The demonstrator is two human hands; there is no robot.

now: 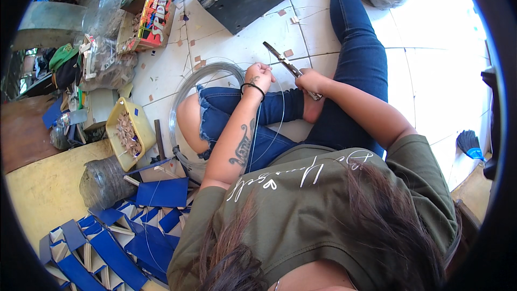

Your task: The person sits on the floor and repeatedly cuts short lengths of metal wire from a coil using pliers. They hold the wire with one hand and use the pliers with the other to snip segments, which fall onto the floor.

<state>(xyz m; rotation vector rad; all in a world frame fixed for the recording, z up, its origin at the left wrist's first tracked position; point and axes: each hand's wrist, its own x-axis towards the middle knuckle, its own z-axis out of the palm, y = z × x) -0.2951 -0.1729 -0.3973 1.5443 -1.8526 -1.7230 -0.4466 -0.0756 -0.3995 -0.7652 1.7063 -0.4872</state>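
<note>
Head view: a seated person's two bare hands work above the lap; beyond them lies a tiled floor (pixel 237 43).
Left hand (pixel 260 77): fingers curled nearly shut; a thin wire strand (pixel 283 109) appears gripped there, though the exact pinch is too small to tell.
Right hand (pixel 312 82): fingers wrapped firmly around a long metal hand tool (pixel 285 62); its tip points up and leftward, near the left hand; whether its blades are parted I cannot tell.
Wire coil (pixel 186 82): beside the person's bent left knee, curving around it; loose strands loop over the lap.
Done, as judged: a length of wire seems drawn out and the tool is in hand.
Left, as judged: much of the wire sits coiled; no finished wire piece can be made out.
Blue-and-wood pieces (pixel 118 256): heaped at lower left, untouched; a yellow bin (pixel 144 121) holds small wooden bits (pixel 127 134).
</note>
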